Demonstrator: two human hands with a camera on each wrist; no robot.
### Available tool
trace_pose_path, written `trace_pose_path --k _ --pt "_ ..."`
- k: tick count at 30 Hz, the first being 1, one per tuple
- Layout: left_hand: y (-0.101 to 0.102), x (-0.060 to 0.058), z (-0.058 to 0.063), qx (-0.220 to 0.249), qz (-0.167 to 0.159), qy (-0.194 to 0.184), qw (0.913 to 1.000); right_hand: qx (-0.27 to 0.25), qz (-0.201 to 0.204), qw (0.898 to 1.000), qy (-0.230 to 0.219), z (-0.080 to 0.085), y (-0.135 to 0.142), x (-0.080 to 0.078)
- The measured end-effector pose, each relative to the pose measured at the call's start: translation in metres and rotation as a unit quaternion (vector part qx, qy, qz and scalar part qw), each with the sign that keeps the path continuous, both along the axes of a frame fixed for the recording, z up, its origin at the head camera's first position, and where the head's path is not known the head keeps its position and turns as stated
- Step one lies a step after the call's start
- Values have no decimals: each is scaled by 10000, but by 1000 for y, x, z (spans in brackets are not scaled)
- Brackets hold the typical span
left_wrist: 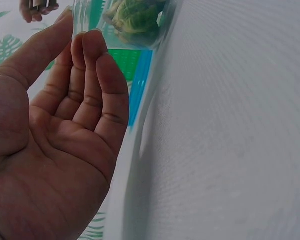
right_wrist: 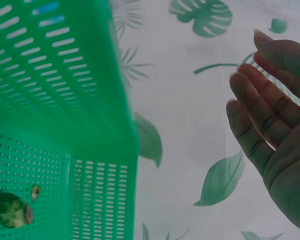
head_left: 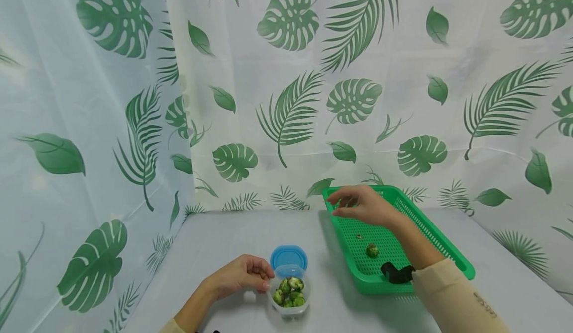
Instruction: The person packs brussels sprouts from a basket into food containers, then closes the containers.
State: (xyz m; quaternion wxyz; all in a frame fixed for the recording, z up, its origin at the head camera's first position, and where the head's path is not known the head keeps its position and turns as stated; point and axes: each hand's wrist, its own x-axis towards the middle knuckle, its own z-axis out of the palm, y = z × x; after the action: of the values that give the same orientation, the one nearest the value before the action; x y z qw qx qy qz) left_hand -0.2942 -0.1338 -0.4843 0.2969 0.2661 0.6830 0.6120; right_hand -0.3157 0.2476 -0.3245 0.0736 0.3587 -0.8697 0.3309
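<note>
A small clear plastic container (head_left: 290, 311) holds several Brussels sprouts (head_left: 290, 292). Its blue lid (head_left: 288, 258) lies folded back behind it. At the container's left side my left hand (head_left: 243, 277) pinches the rim, the thumb at its top and the fingertips against the wall. In the left wrist view, sprouts (left_wrist: 137, 17) show through the clear side. My right hand (head_left: 364, 205) is raised over the far left part of a green basket (head_left: 368, 288), fingers loosely bent and holding nothing. One Brussels sprout (head_left: 372, 251) lies in the basket.
A small leaf scrap (head_left: 359, 236) lies on the basket floor. Near the basket's front edge a black object (head_left: 396, 273) shows at the right wrist. The leaf-patterned curtain (head_left: 286, 124) hangs behind the white table (head_left: 215, 238), with another curtain side (head_left: 89, 198) along the left.
</note>
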Motion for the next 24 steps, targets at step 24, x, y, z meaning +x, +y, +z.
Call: trace_pose_path --k 24 --pt "-1 0 -1 51 -15 -51 10000 -130 -258 9993 -249 -13 31 -22"
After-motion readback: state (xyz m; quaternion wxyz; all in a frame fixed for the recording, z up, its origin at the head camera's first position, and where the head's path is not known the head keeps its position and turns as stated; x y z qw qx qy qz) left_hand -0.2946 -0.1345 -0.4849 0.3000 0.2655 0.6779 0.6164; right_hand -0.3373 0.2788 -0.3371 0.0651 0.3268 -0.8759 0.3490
